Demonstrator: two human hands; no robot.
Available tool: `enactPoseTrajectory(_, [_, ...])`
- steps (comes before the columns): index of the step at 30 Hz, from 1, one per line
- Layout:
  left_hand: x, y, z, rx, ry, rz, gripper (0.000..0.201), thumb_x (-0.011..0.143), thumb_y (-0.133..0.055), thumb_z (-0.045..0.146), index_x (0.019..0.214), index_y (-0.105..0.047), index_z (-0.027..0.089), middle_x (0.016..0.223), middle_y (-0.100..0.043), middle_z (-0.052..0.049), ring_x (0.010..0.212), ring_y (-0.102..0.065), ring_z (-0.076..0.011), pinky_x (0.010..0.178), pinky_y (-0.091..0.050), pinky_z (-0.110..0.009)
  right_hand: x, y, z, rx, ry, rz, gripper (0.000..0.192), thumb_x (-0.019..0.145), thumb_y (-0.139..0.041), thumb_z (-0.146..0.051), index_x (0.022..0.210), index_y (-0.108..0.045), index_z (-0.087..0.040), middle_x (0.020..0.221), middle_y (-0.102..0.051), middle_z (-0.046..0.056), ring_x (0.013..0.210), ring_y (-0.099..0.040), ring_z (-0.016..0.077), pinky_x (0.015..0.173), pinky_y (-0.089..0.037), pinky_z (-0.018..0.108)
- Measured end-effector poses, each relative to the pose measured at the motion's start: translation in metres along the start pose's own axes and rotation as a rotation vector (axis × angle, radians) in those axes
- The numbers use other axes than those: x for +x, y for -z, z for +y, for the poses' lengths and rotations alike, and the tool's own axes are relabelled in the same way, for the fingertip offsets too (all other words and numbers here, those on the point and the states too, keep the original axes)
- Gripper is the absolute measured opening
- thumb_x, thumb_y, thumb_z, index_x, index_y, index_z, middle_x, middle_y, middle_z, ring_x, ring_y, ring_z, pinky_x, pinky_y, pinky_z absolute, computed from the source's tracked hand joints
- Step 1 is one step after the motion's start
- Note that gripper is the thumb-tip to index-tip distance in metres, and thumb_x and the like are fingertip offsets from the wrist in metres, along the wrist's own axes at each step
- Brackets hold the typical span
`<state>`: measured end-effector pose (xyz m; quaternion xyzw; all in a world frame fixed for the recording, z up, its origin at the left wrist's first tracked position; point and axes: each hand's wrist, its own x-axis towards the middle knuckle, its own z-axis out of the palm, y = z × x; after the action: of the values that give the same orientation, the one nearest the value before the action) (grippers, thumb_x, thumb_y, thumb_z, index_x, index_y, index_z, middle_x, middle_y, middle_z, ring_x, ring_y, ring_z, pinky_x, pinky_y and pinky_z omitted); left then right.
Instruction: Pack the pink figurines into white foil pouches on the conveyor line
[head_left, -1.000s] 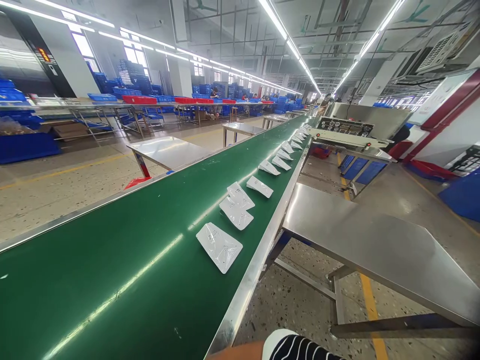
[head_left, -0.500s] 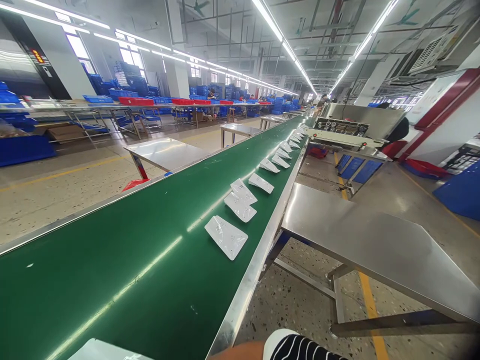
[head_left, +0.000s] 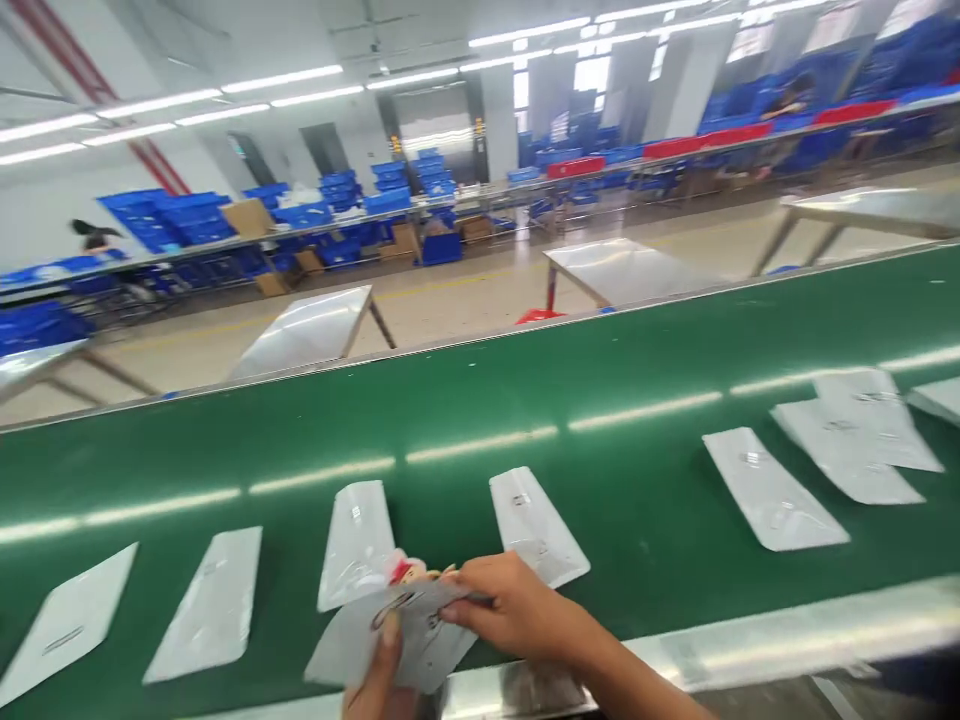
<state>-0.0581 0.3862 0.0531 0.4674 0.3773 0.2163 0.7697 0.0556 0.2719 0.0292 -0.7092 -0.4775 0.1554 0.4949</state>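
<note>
Both my hands hold one clear plastic pouch point(head_left: 416, 640) over the near edge of the green conveyor belt point(head_left: 480, 410). My left hand point(head_left: 379, 680) grips it from below with the thumb on top. My right hand point(head_left: 517, 610) pinches its upper edge. A small red and yellow item point(head_left: 409, 572) shows at the pouch's top. Several flat white pouches lie in a row on the belt: one point(head_left: 536, 525) just beyond my right hand, one point(head_left: 356, 543) beyond my left, others point(head_left: 206, 603) to the left and more point(head_left: 772, 490) to the right.
A steel rail point(head_left: 750, 640) borders the belt's near side. Steel side tables point(head_left: 307, 330) stand beyond the far rail. Stacked blue crates point(head_left: 169, 215) and cardboard boxes line the back wall. A person point(head_left: 94, 238) is at far left.
The view has swung from looking along the belt to looking across it. My hands, unseen before, are now in view holding a pouch.
</note>
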Motion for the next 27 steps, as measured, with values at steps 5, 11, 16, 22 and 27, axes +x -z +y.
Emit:
enactPoseTrajectory(5, [0.027,0.043,0.007,-0.215,0.028,0.020,0.060,0.064,-0.073,0.047,0.115,-0.058,0.018,0.107,-0.065,-0.012,0.101,-0.059,-0.0285,0.087,-0.048,-0.038,0.018,-0.034,-0.012,0.076,-0.064,0.014,0.017,0.088,-0.049,-0.029,0.083,-0.061,-0.018,0.070,-0.058,-0.002,0.063,-0.054,0.0100,0.057,-0.041,0.019])
enactPoseTrajectory(11, [0.034,0.071,0.020,-0.139,-0.298,-0.034,0.070,0.062,-0.073,0.051,0.121,-0.053,0.019,0.131,-0.049,-0.014,0.120,-0.045,-0.0310,0.098,-0.039,-0.037,0.035,-0.068,-0.018,-0.303,0.216,0.486,0.042,0.085,-0.047,-0.010,0.124,-0.050,-0.024,0.097,-0.058,0.006,0.085,-0.056,0.0177,0.075,-0.045,0.030])
enactPoseTrajectory(16, [0.025,0.073,0.016,-0.178,-0.176,-0.195,0.091,0.053,-0.077,0.055,0.127,-0.047,0.013,0.125,-0.053,-0.017,0.120,-0.044,-0.0338,0.101,-0.037,-0.039,0.047,-0.112,-0.040,-0.506,0.389,0.352,0.051,0.081,-0.049,-0.008,0.130,-0.046,-0.020,0.103,-0.057,0.010,0.095,-0.052,0.0224,0.082,-0.045,0.038])
enactPoseTrajectory(22, [0.042,0.102,0.036,-0.345,0.045,0.043,0.059,0.079,-0.061,0.045,0.127,-0.045,0.016,0.110,-0.063,-0.013,0.104,-0.058,-0.0265,0.090,-0.046,-0.037,0.055,-0.128,-0.058,-0.347,0.382,0.163,0.044,0.079,-0.056,-0.022,0.123,-0.051,-0.019,0.113,-0.054,0.011,0.102,-0.051,0.0246,0.084,-0.047,0.039])
enactPoseTrajectory(27, [0.042,0.140,0.061,0.066,0.106,-0.179,0.056,0.069,-0.069,0.047,0.113,-0.060,0.014,0.108,-0.064,-0.013,0.104,-0.056,-0.0296,0.089,-0.044,-0.037,0.067,-0.104,-0.060,-0.108,0.039,0.298,0.040,0.086,-0.050,-0.031,0.125,-0.048,-0.023,0.110,-0.055,0.010,0.097,-0.054,0.0215,0.080,-0.049,0.034])
